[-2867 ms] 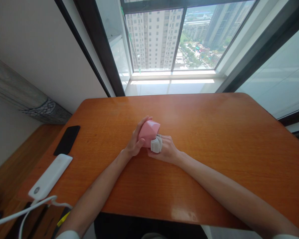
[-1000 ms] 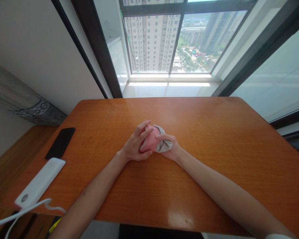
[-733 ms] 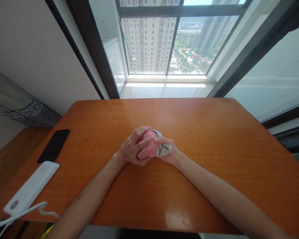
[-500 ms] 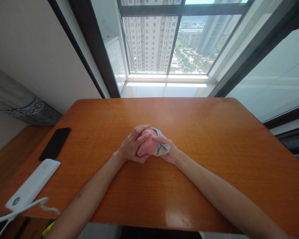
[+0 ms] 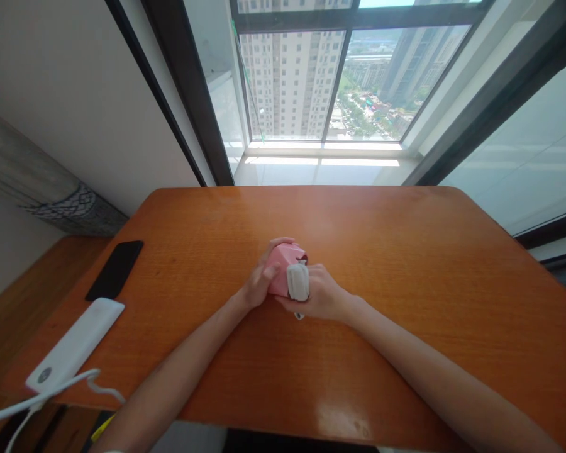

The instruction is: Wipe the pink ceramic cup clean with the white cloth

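Between my hands on the orange wooden table (image 5: 396,264) is a folded pink cloth bundle (image 5: 287,269), with a pale grey cloth band (image 5: 298,282) lying across its right side. My left hand (image 5: 260,284) grips the bundle's left side, fingers curled around it. My right hand (image 5: 321,299) holds the bundle from the right, its fingers hidden under the grey band. The underside of the bundle is hidden.
A black phone (image 5: 115,270) lies face down near the table's left edge, next to a white power bank (image 5: 75,336) with a white cable (image 5: 51,391) trailing off the edge. A large window (image 5: 287,82) stands beyond the far edge.
The grey band has shifted from a flat fold at the bundle's right to an upright strip over my right hand. My left fingers have drawn back, showing more pink on top.
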`<state>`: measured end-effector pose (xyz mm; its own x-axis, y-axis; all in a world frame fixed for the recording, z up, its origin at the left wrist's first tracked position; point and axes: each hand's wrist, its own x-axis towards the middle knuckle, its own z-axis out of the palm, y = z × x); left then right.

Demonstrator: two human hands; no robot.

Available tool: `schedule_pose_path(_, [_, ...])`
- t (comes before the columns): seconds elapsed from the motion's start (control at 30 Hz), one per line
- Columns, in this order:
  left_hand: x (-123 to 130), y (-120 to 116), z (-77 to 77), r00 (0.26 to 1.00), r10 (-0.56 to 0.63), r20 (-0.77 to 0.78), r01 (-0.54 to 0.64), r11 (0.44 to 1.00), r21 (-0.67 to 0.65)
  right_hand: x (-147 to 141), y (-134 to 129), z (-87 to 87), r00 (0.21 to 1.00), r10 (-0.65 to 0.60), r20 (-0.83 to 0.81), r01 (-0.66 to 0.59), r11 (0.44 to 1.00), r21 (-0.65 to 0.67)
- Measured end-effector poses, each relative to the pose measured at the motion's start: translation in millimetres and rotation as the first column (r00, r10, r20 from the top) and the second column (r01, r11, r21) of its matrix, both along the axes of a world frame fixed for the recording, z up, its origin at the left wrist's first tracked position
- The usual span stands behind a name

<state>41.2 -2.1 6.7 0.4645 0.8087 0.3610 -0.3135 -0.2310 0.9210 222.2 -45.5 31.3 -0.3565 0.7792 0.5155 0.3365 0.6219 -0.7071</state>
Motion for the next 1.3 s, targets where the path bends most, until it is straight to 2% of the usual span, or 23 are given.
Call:
schedule_pose_path(0.07, [-2,0,0.6,0.999,-0.020,-0.030,0.020,1.000,0.007,-1,-2,-1.5,0.999,-0.037,-0.027,0.037,0.999,-0.017])
schedule_pose_path(0.13, [-5,1,-1.3,0.999,-0.025,-0.048,0.028,0.997,0.066,-2,-4,2.1,0.990,-0.079,-0.119,0.056,0.980,-0.189])
schedule_pose_path(0.23, [-9,3,-7.4,0.994,0.027,-0.106,-0.003,0.974,0.227,0,-3,12.1,0.941,-0.169,-0.293,0.005,0.873,-0.488])
schedule_pose_path(0.3, [-11,5,-10.3,0.985,0.099,-0.139,-0.043,0.935,0.353,1,-1,16.4,0.879,-0.218,-0.424,-0.089,0.799,-0.594])
schedule_pose_path(0.43, [-13,10,-8.7,0.971,0.193,-0.140,-0.080,0.816,0.573,-4,1,16.6,0.700,-0.334,-0.631,-0.304,0.661,-0.686])
schedule_pose_path(0.57, [-16,14,-5.0,0.958,0.238,-0.161,-0.065,0.725,0.686,-10,-1,18.9,0.538,-0.470,-0.700,-0.412,0.578,-0.704])
schedule_pose_path(0.67, [-18,15,-5.5,0.952,0.254,-0.171,-0.056,0.693,0.719,-13,-2,22.2,0.489,-0.515,-0.704,-0.470,0.524,-0.710])
schedule_pose_path(0.73, [-18,15,-6.8,0.950,0.270,-0.154,-0.074,0.677,0.732,-14,-2,22.4,0.480,-0.523,-0.704,-0.487,0.509,-0.710])
schedule_pose_path(0.8, [-18,15,-8.0,0.950,0.285,-0.125,-0.105,0.670,0.735,-14,-3,21.0,0.493,-0.501,-0.711,-0.481,0.524,-0.702])
schedule_pose_path(0.87, [-16,15,-8.9,0.954,0.287,-0.084,-0.142,0.683,0.717,-13,-3,18.9,0.556,-0.428,-0.712,-0.433,0.582,-0.688])
schedule_pose_path(0.97, [-15,14,-10.6,0.962,0.271,-0.029,-0.186,0.732,0.656,-9,-6,15.9,0.788,-0.199,-0.582,-0.280,0.727,-0.627])
schedule_pose_path(1.03, [-15,14,-12.0,0.966,0.260,-0.011,-0.198,0.762,0.617,-6,-7,13.8,0.925,-0.036,-0.378,-0.171,0.848,-0.502])
schedule_pose_path(1.07, [-16,15,-12.7,0.968,0.252,-0.003,-0.199,0.771,0.605,-5,-8,12.5,0.963,0.021,-0.268,-0.132,0.905,-0.404])
schedule_pose_path(1.13, [-16,15,-13.9,0.972,0.233,0.013,-0.194,0.777,0.599,-4,-7,9.4,0.993,0.077,-0.086,-0.092,0.979,-0.181])
schedule_pose_path(1.2, [-17,15,-14.4,0.978,0.210,0.016,-0.176,0.775,0.607,-4,-5,5.6,0.996,0.082,0.043,-0.081,0.996,-0.024])
schedule_pose_path(1.3, [-17,14,-13.7,0.979,0.200,-0.024,-0.149,0.795,0.588,-5,-4,0.9,0.994,0.032,0.100,-0.033,0.999,0.014])
